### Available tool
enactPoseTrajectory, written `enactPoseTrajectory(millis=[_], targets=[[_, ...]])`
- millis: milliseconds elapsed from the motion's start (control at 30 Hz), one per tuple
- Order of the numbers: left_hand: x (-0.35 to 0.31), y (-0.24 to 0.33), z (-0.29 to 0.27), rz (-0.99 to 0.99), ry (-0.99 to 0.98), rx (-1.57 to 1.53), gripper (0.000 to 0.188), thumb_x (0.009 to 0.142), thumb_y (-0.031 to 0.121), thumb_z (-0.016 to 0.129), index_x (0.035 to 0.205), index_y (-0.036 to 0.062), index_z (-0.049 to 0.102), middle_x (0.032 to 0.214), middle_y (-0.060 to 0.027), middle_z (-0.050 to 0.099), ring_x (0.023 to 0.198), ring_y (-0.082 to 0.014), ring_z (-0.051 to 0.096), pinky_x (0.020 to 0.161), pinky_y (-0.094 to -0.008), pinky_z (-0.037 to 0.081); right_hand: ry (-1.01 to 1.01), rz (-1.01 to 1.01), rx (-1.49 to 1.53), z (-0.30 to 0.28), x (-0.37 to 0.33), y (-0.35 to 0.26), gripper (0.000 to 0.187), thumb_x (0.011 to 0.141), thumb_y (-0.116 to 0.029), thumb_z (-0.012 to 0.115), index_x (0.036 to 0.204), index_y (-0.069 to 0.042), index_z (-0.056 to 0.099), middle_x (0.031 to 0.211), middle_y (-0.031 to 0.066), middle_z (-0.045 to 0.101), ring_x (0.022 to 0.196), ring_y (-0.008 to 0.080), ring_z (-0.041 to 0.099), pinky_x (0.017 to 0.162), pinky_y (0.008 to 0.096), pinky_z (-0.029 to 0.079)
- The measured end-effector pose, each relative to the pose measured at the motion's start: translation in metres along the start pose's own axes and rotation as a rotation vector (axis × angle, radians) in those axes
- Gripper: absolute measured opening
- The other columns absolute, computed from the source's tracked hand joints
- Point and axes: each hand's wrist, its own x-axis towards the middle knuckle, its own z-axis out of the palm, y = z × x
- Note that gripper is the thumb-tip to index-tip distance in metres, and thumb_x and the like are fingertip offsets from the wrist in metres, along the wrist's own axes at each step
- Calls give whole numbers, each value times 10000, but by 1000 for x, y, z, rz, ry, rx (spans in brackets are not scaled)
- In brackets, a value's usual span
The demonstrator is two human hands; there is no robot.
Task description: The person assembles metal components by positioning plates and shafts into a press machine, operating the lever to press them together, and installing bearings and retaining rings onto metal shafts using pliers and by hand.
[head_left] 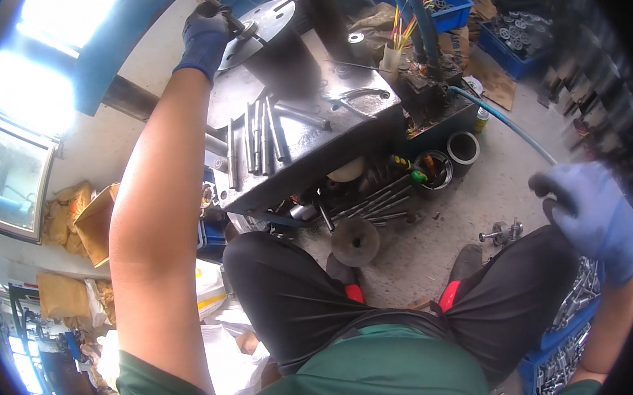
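The dark metal piece [233, 21] is set over the middle of the slotted disc [270, 25], its long axis slanted down rightward toward the hub. It is met from the left by the nearer left hand [204, 39]; whether those fingers are clamped on it cannot be told, being partly hidden. The right hand [598, 213] is held well apart, fingers curled but parted, nothing seen between them. Loose rods [263, 139] are spread on the bench [228, 97], bodyward of the disc.

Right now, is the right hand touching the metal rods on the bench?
Apart: the head view shows the right hand far from the metal rods, with grey floor between.
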Motion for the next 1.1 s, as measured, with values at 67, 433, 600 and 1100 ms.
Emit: enactPoseTrajectory(millis=[67,433,600,1100], targets=[[-5,4,7,17,-23,28,271,997,-9,638,1252,-73,573,1060,-152,658,916,-265,695,821,-396,678,167,-38,45,0,8,-1,284,834,-88,692,1116,-71,725,1018,137,705,996,333,664,928,425,518],[-23,21,8,59,37,420,410,845,148,860,1173,0,662,1081,-106,715,972,-197,680,904,-356,552,41,-76,1,-14,9,-13,246,854,-93,677,1088,-42,732,1002,156,725,1008,344,691,923,432,543],[1,-8,0,110,135,445,170,953,128,643,1074,57,738,934,-96,774,847,-194,758,782,-341,595,-50,-149,-38,-16,8,-8,242,850,-103,686,1078,-42,740,967,166,724,965,354,699,893,434,552],[24,-46,-2,89,203,354,165,962,-57,543,1086,-29,649,976,-125,650,867,-215,676,742,-375,651,-44,-82,105,-22,22,-6,289,856,-124,643,1110,-23,738,1023,198,731,985,377,708,880,459,561]])
